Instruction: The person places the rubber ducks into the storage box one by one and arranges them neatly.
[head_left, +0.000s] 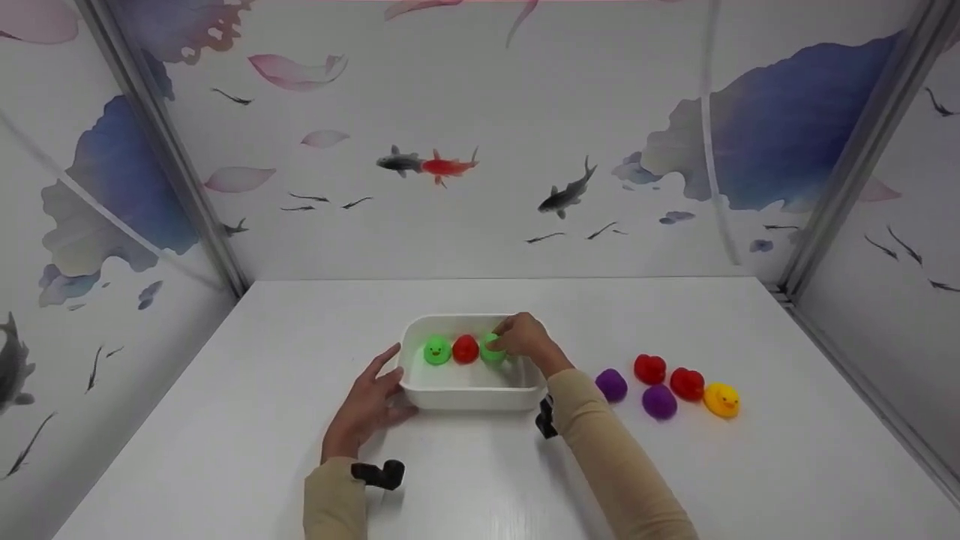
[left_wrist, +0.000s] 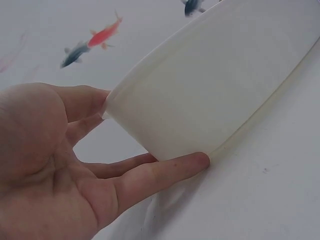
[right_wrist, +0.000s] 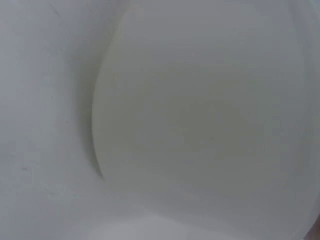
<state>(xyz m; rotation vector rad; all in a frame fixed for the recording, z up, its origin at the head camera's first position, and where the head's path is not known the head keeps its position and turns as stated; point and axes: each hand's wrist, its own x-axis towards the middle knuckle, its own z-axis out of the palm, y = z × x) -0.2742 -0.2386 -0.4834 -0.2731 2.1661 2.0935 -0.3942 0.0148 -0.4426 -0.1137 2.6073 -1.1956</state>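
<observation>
A white plastic box (head_left: 472, 399) stands on the table, holding a row of small rubber toys. At its left end my left hand (head_left: 367, 405) grips the corner; the left wrist view shows the thumb (left_wrist: 165, 175) along the outer wall and fingertips at the rim. Inside are a green rubber duck (head_left: 437, 350), a red toy (head_left: 465, 349) beside it, and a second green toy (head_left: 491, 349) on the right. That second green toy is pinched by my right hand (head_left: 529, 339), which reaches over the box's right end and partly hides it. The right wrist view shows only the box wall (right_wrist: 200, 125).
Right of the box on the white table (head_left: 465, 480) lie purple toys (head_left: 612, 385) (head_left: 660, 402), red toys (head_left: 650, 369) (head_left: 688, 384) and a yellow rubber duck (head_left: 722, 400). Panels (head_left: 480, 240) printed with fish and petals enclose the table at the back and sides.
</observation>
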